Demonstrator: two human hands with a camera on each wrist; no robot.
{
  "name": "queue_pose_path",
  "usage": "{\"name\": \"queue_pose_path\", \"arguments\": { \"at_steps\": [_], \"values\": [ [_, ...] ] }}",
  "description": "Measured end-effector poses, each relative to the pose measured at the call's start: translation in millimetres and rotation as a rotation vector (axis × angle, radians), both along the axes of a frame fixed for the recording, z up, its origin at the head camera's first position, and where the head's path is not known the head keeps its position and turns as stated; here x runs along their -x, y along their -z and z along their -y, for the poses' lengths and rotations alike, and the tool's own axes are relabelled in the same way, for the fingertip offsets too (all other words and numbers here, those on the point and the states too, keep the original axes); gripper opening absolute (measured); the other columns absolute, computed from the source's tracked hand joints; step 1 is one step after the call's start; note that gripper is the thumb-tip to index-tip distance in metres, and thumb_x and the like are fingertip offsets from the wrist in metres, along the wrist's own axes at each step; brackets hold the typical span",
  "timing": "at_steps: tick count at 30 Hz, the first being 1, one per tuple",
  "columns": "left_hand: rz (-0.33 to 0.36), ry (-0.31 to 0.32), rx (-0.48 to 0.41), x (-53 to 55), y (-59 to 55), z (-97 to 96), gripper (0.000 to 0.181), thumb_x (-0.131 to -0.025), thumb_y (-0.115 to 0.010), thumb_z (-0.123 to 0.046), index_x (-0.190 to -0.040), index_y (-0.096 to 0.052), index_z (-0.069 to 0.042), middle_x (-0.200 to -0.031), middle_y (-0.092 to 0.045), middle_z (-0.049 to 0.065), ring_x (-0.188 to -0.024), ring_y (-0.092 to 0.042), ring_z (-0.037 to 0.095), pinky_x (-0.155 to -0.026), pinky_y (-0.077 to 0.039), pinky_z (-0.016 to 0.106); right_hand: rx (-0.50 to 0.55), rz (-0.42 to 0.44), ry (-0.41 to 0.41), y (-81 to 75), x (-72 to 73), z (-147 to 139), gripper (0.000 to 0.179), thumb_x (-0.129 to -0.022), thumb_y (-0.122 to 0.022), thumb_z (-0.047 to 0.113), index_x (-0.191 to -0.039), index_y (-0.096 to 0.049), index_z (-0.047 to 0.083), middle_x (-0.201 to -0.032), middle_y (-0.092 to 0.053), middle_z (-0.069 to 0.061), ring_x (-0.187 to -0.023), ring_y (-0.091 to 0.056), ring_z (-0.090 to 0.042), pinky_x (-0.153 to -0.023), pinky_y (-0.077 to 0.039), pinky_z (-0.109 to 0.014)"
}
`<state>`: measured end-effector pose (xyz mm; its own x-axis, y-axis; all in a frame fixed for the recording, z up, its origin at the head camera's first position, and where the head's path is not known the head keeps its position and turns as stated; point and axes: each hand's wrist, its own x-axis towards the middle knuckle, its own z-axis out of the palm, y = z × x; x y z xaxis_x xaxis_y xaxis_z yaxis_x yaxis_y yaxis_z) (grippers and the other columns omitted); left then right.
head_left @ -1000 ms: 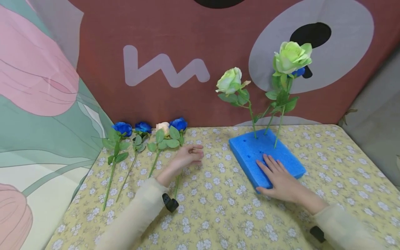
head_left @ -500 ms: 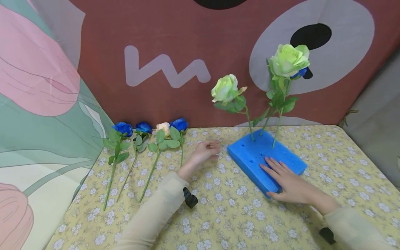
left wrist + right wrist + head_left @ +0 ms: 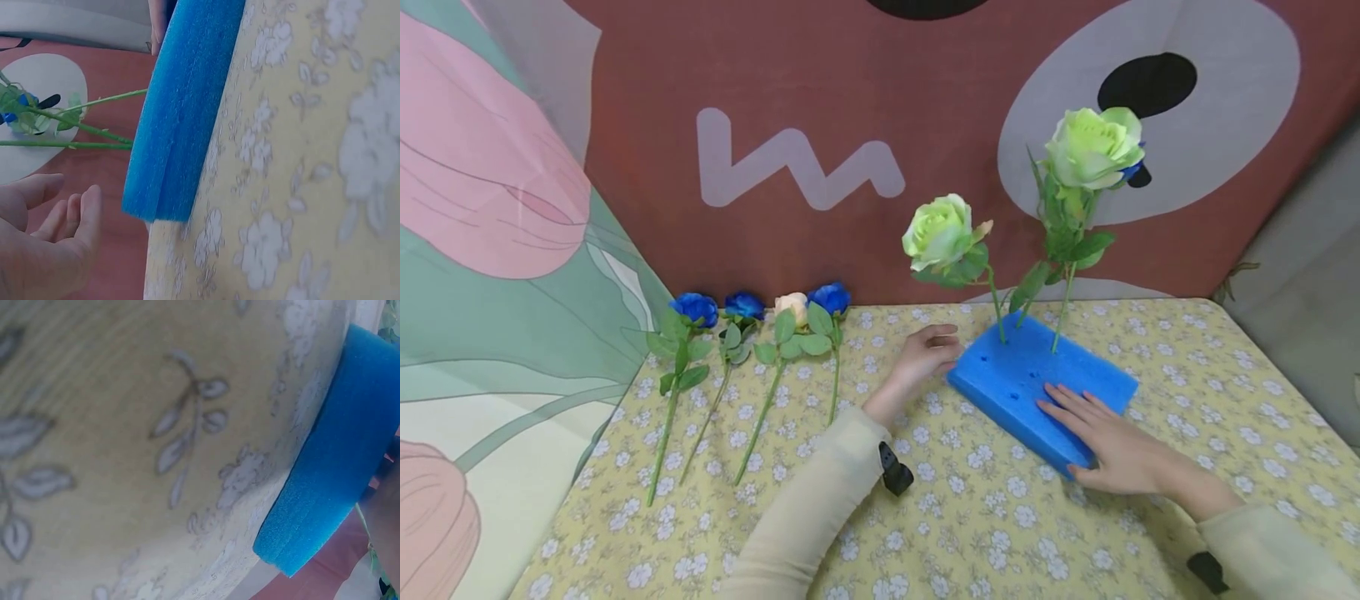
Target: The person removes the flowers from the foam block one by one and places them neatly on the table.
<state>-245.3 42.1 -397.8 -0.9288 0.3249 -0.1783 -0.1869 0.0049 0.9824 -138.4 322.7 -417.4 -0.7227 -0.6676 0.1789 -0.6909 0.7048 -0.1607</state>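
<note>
A blue foam block lies angled on the cloth, with small holes in its top. Stuck upright in its far part are two pale green roses, a lower one leaning left and a taller one. A third stem stands there too, and a blue rose is mostly hidden behind the taller bloom. My right hand rests on the block's near right part, fingers spread straight. Beside the block's left corner is my left hand; in the left wrist view this hand has loosely bent fingers around nothing.
Several cut roses lie in a row at the left: a blue one, a darker blue one, a cream one and another blue one. A printed backdrop stands along the table's far edge. Floral cloth covers the table.
My left hand has moved right, from beside the lying roses to the block's left corner. Under my right hand the block has turned, its near corner swinging right, and the standing roses have shifted with it.
</note>
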Motion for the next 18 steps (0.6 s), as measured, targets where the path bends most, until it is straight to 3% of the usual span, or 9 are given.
{"name": "queue_pose_path", "arguments": {
  "at_steps": [2,5,7,9,12,18],
  "values": [
    [-0.003,-0.004,-0.009,0.3,-0.5,-4.4,0.041,-0.095,-0.057,-0.005,-0.135,-0.050,-0.001,-0.130,-0.054,0.023,-0.118,-0.057,0.035,-0.101,-0.052,0.039,0.009,0.009,0.014,-0.7,-1.2,0.4,0.081,-0.080,-0.073,0.033,-0.148,-0.035,0.008,-0.153,-0.033,-0.019,-0.145,0.007,0.004,-0.116,0.013,-0.007],
    [-0.016,-0.007,-0.017,1.8,-1.2,-11.3,0.041,-0.095,-0.057,-0.006,-0.135,-0.050,-0.001,-0.131,-0.054,0.022,-0.120,-0.057,0.035,-0.101,-0.052,0.037,0.030,0.083,0.079,-3.6,-2.6,3.8,0.078,-0.084,-0.070,0.039,-0.147,-0.036,0.009,-0.153,-0.032,-0.020,-0.151,-0.005,-0.017,-0.117,0.010,-0.008],
    [-0.026,-0.005,-0.023,2.9,-1.4,-15.9,0.041,-0.095,-0.056,-0.007,-0.136,-0.050,-0.002,-0.132,-0.054,0.021,-0.121,-0.056,0.034,-0.101,-0.052,0.036,0.053,0.170,0.161,-6.4,-2.8,7.2,0.078,-0.087,-0.067,0.043,-0.149,-0.033,0.009,-0.154,-0.027,-0.023,-0.149,-0.014,-0.032,-0.125,0.001,-0.028],
    [-0.036,-0.020,-0.037,4.1,-1.8,-21.2,0.041,-0.096,-0.056,-0.007,-0.136,-0.050,-0.003,-0.133,-0.054,0.021,-0.122,-0.056,0.033,-0.102,-0.052,0.036,0.074,0.247,0.251,-8.1,-2.1,9.7,0.082,-0.089,-0.064,0.046,-0.150,-0.027,0.006,-0.156,-0.020,-0.027,-0.145,-0.017,-0.044,-0.124,-0.008,-0.049],
    [-0.042,-0.049,-0.081,4.9,-2.6,-29.0,0.039,-0.096,-0.053,-0.005,-0.136,-0.050,-0.002,-0.134,-0.051,0.024,-0.121,-0.055,0.034,-0.102,-0.051,0.037,0.088,0.319,0.381,-8.3,0.9,10.7,0.090,-0.091,-0.059,0.050,-0.151,-0.018,-0.003,-0.155,-0.007,-0.034,-0.143,-0.004,-0.051,-0.112,-0.015,-0.070],
    [-0.051,-0.070,-0.089,4.8,-4.4,-41.6,0.041,-0.097,-0.051,-0.005,-0.138,-0.049,-0.003,-0.135,-0.050,0.024,-0.121,-0.055,0.034,-0.100,-0.053,0.035,0.079,0.368,0.514,-3.0,5.0,7.7,0.098,-0.093,-0.052,0.055,-0.149,-0.007,-0.011,-0.152,0.008,-0.038,-0.141,0.012,-0.054,-0.115,0.002,-0.069]
  ]
}}
